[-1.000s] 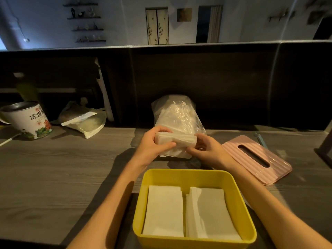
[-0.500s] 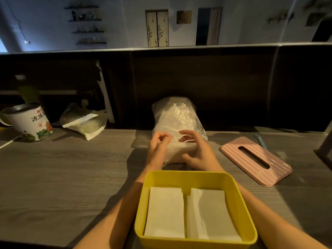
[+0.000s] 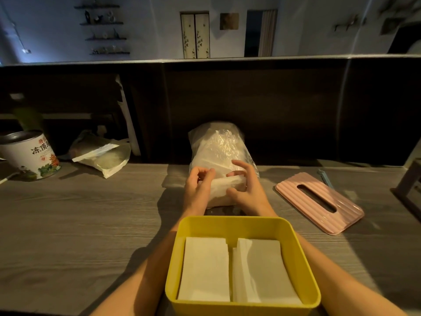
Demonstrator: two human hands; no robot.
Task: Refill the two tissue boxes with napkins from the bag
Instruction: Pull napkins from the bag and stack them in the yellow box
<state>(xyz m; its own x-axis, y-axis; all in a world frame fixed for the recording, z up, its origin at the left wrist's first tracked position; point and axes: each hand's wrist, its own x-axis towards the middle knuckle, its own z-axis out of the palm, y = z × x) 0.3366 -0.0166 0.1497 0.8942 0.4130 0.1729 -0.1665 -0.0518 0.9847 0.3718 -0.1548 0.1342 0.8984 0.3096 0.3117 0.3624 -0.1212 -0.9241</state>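
The left hand (image 3: 197,190) has its fingers curled over the left end of a folded stack of napkins (image 3: 224,187) at the mouth of the clear plastic bag (image 3: 217,149), pinching the stack's upper edge. The right hand (image 3: 247,190) meets the same stack from the right: its thumb presses the near side of the napkins while the other fingers are spread and partly lifted above the stack, so whether they actually touch it is hard to tell. The bag stands upright at the far middle of the wooden table (image 3: 68,224), against a dark back panel, still bulging with white napkins.

Nearer than the hands, between both forearms, sits the yellow tissue box (image 3: 230,224), open-topped, with two flat piles of white napkins lying side by side inside it. To the right of the hands a pink ribbed lid (image 3: 319,201) with a long slot lies flat on the table, apart from the yellow box.

At the far left stands a white tin (image 3: 29,156) printed with Chinese characters, and just right of it lies a slumped plastic packet (image 3: 102,156).
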